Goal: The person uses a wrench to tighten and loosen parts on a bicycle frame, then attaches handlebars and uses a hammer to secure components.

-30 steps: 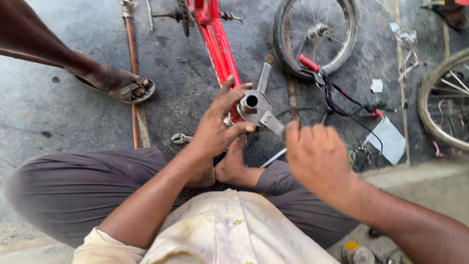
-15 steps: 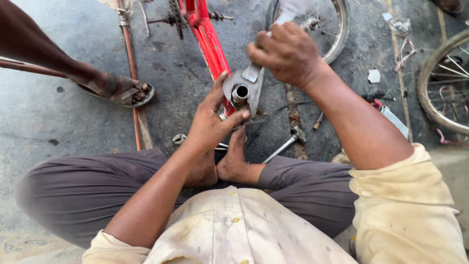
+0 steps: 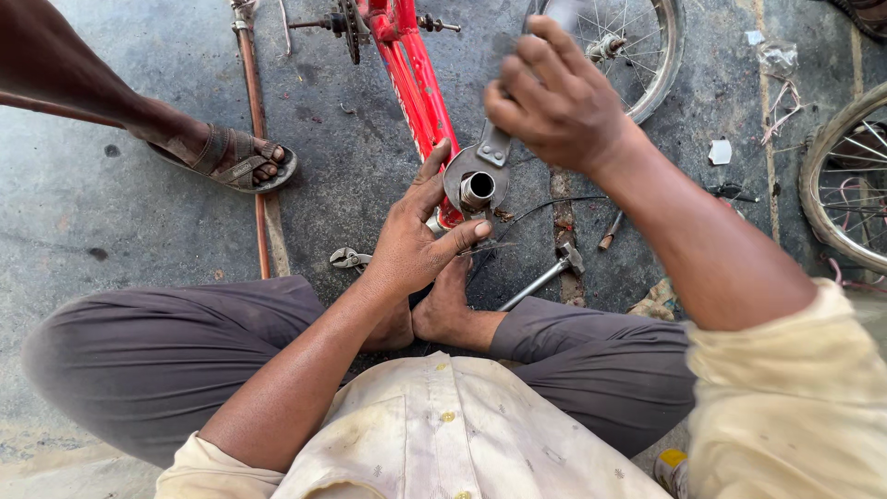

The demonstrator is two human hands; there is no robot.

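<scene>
The left hand [image 3: 418,242] is open, fingers spread, its palm braced against the red frame [image 3: 418,88] and its thumb pressed just below the steel tube [image 3: 477,189] at the frame's near end, above the person's crossed feet. The right hand [image 3: 559,97] is closed around the handle of a flat wrench [image 3: 482,164], whose ring end sits around the tube. On the concrete floor [image 3: 111,212], a hammer [image 3: 545,277] lies just right of the frame, pliers [image 3: 349,259] just left, a wheel [image 3: 637,51] beyond, and another person's sandalled foot [image 3: 226,157] well to the left.
</scene>
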